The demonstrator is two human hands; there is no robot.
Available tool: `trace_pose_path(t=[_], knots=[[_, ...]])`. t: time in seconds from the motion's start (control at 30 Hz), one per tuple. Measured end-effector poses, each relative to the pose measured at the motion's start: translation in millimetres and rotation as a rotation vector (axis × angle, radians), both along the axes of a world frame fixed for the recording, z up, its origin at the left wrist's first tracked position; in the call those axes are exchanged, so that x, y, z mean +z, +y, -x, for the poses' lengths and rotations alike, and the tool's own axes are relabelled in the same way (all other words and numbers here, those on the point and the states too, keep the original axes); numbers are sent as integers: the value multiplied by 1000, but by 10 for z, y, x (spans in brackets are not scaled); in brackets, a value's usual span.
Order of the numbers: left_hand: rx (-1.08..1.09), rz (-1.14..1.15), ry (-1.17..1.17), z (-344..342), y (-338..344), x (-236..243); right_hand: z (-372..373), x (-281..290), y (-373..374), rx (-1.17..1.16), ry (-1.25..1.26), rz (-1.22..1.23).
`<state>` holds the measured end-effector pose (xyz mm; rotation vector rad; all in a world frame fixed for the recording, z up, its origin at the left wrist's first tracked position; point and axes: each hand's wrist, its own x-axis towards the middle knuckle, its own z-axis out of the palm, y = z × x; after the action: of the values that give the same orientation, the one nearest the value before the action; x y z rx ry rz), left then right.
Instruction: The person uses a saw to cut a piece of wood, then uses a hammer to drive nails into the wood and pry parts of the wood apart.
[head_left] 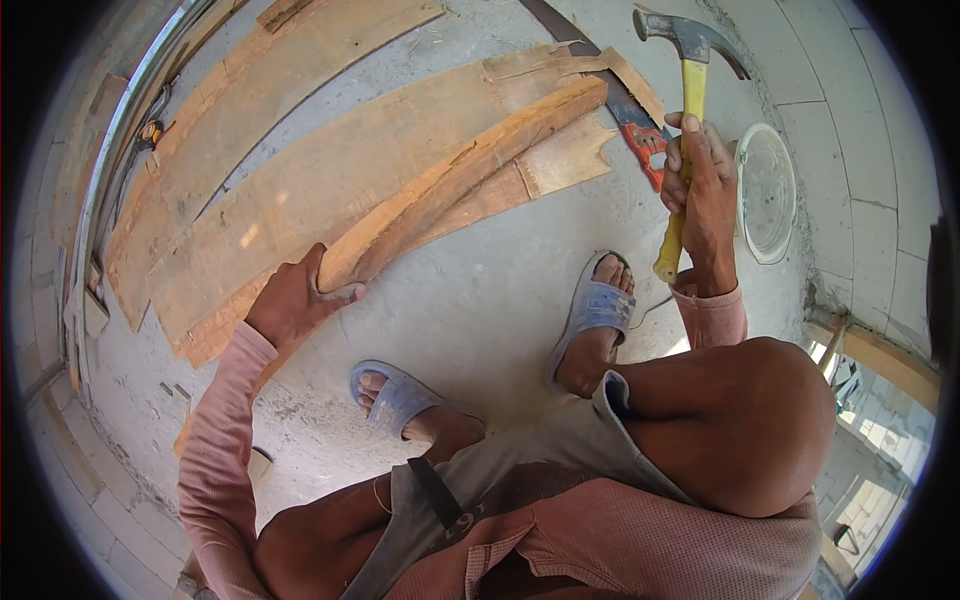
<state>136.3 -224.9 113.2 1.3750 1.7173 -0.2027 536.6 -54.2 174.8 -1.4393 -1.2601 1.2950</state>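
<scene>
My left hand (302, 300) is closed over the edge of a long wooden beam (440, 195), thumb on its near side. The beam runs from beside my left forearm up toward the far right and lies across thin wooden boards (330, 170). My right hand (704, 185) grips a claw hammer (693, 85) by its yellow handle. The hammer stands upright in the view, its dark metal head above the hand and the handle's end sticking out below. Nothing touches the hammer's head.
A handsaw (640, 145) with a red handle lies beyond the beam's far end. Near the right wall (850, 150) sits a round whitish translucent lid or tub (767, 195). A tape measure (150, 134) and a long metal strip (125, 130) are at the far left. My sandalled feet (595, 305) are on the concrete floor.
</scene>
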Motion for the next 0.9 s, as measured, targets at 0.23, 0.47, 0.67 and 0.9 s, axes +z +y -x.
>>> trace_pose_path(t=[0.23,0.47,0.67,0.9], knots=[[-45,-111,123,-89,-41,99,169,207,42,24,-170,-278],[-51,-138,217,-80,-24,292,356,-102,-79,9,22,-563],[-88,-219,154,-107,-44,147,204,-162,-113,431,-508,-282],[-107,-242,279,-2,-33,330,428,323,-62,-47,-40,-631]])
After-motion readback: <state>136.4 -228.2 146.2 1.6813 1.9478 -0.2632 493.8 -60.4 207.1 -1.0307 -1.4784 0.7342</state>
